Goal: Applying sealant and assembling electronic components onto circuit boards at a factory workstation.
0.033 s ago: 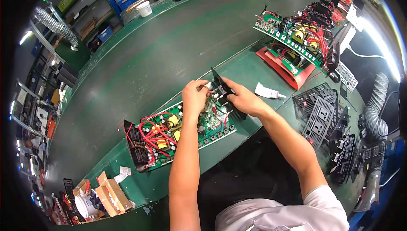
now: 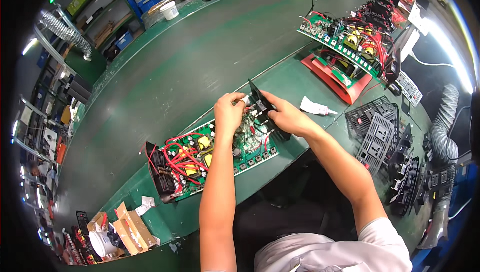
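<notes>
A long green circuit board (image 2: 240,166) lies at an angle on the bench, with red wires (image 2: 185,157) and yellow-wrapped components (image 2: 204,142) on it. My right hand (image 2: 290,117) grips a black end panel (image 2: 259,97) standing upright at the board's far right end, thumb on its inner face. My left hand (image 2: 230,114) reaches over the board, its fingertips pinched together beside small wires and white connectors next to the panel. What sits between those fingertips is too small to make out. Another dark panel (image 2: 161,172) closes off the board's left end.
A white tube (image 2: 317,106) lies right of my right hand. Assembled boards (image 2: 345,42) stand on a red casing (image 2: 335,79) at the far right. Black and grey socket panels (image 2: 377,139) are piled on the right. At lower left is a cardboard box (image 2: 132,229) beside a white tub (image 2: 101,243).
</notes>
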Demonstrator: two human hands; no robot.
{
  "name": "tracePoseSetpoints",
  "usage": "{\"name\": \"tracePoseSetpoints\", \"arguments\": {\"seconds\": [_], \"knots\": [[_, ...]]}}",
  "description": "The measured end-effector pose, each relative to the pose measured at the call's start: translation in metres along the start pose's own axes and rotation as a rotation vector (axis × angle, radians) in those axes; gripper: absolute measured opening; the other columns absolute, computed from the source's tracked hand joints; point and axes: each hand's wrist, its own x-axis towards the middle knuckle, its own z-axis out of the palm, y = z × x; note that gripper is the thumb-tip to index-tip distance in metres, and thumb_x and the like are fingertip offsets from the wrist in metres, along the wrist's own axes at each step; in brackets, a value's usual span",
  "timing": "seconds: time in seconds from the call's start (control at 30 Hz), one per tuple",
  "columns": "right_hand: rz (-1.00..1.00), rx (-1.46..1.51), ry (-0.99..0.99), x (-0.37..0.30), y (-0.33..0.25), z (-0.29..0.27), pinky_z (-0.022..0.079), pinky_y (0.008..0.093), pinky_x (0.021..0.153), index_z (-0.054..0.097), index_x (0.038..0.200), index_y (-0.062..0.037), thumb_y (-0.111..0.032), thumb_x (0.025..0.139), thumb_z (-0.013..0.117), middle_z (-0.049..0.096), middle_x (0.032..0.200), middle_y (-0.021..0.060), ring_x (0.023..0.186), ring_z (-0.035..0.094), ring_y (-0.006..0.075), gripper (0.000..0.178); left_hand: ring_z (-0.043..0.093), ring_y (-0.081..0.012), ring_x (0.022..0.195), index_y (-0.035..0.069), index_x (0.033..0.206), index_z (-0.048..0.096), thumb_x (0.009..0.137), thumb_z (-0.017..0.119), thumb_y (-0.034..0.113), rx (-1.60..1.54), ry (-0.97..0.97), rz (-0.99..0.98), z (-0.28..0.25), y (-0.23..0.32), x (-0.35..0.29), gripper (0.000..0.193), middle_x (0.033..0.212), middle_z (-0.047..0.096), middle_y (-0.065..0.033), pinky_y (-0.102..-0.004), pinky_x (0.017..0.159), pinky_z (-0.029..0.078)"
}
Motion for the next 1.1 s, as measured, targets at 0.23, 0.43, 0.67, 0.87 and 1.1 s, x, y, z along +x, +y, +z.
{"name": "tracePoseSetpoints", "arguments": {"seconds": [0.23,0.43,0.67,0.87,1.1], "knots": [[0.118,0.117,0.011,0.017,0.013,-0.005,0.041,0.0398,0.11,0.038,0.149,-0.0007,0.001,0.086,0.049,0.056,0.139,0.0258,0.132,0.053,0.0344,0.063,0.058,-0.0075,0.063,0.0,0.108,0.075,0.087,0.069,0.006,0.023,-0.086,-0.111,-0.001,-0.013,0.016,0.023,0.077,0.067,-0.0014,-0.0244,0.057,0.044],[0.06,-0.001,0.039,0.021,0.015,-0.006,0.041,0.0371,0.11,0.036,0.151,0.0004,0.0,0.089,0.05,0.053,0.143,0.0244,0.132,0.052,0.0311,0.064,0.05,-0.0052,0.064,0.0,0.111,0.075,0.087,0.066,0.002,-0.198,-0.112,-0.204,-0.004,-0.005,0.013,0.026,0.082,0.065,0.0028,-0.0228,0.058,0.04],[0.068,0.015,0.076,0.021,0.018,0.001,0.039,0.0343,0.111,0.033,0.155,0.001,0.003,0.091,0.049,0.051,0.147,0.02,0.133,0.052,0.0261,0.066,0.055,-0.0079,0.069,-0.001,0.11,0.076,0.087,0.069,0.005,-0.101,-0.074,-0.162,-0.002,-0.012,0.014,0.024,0.085,0.068,-0.0005,-0.0253,0.064,0.044],[0.034,0.048,0.074,0.018,0.018,0.006,0.037,0.0339,0.114,0.035,0.154,0.002,0.002,0.089,0.048,0.051,0.148,0.0209,0.136,0.05,0.0269,0.066,0.056,-0.0096,0.076,0.001,0.11,0.076,0.087,0.072,0.007,-0.007,-0.103,-0.077,-0.003,-0.015,0.012,0.024,0.095,0.069,-0.0019,-0.026,0.069,0.046],[0.018,0.163,0.043,0.019,0.021,0.007,0.034,0.0349,0.116,0.036,0.153,0.0025,0.0,0.086,0.047,0.049,0.149,0.0258,0.14,0.047,0.0315,0.068,0.063,-0.0138,0.082,-0.001,0.109,0.075,0.085,0.066,0.003,0.07,-0.121,-0.016,-0.003,-0.014,0.012,0.026,0.093,0.069,-0.0057,-0.0283,0.076,0.049]]}}
